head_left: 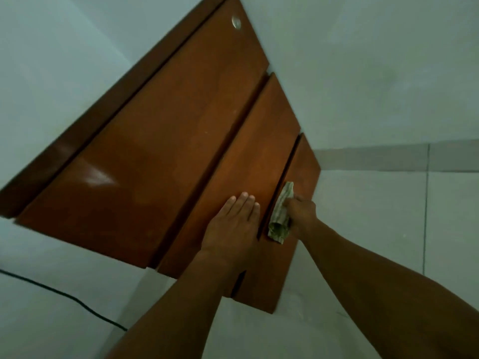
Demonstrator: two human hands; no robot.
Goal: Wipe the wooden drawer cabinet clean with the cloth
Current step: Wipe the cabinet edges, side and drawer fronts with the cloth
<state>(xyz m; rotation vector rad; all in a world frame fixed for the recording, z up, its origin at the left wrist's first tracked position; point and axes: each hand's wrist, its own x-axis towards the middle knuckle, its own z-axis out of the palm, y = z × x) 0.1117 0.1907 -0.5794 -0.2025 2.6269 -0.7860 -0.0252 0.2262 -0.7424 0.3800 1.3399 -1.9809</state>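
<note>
Head view, tilted, of a wooden drawer cabinet (160,151) running diagonally from the lower left of the frame to the top centre, set against pale walls. At the far lower left, a black cable (64,295) crosses the pale surface below the cabinet. The cabinet front shows a narrow top strip at the left, then three drawer fronts stepping rightward and downward, separated by dark grooves; a bright reflection lies on the largest drawer front at left of centre. A small round metal lock (236,22) sits near the top centre of the frame, on the largest drawer front.

At lower centre, the left hand (230,229) lies flat on the middle drawer front, palm down, fingers extended and held together, holding nothing. Just to its right, across the dark groove, a folded, pale green striped cloth (281,213) presses against the smallest drawer front, alongside the groove. The right hand (300,216) is clamped on the cloth from the right side, fingers curled around it. Both bare forearms enter from the bottom edge.

At the right of the frame, a tiled floor (388,229) with thin dark joints meets the wall along a grey skirting band (375,158).
</note>
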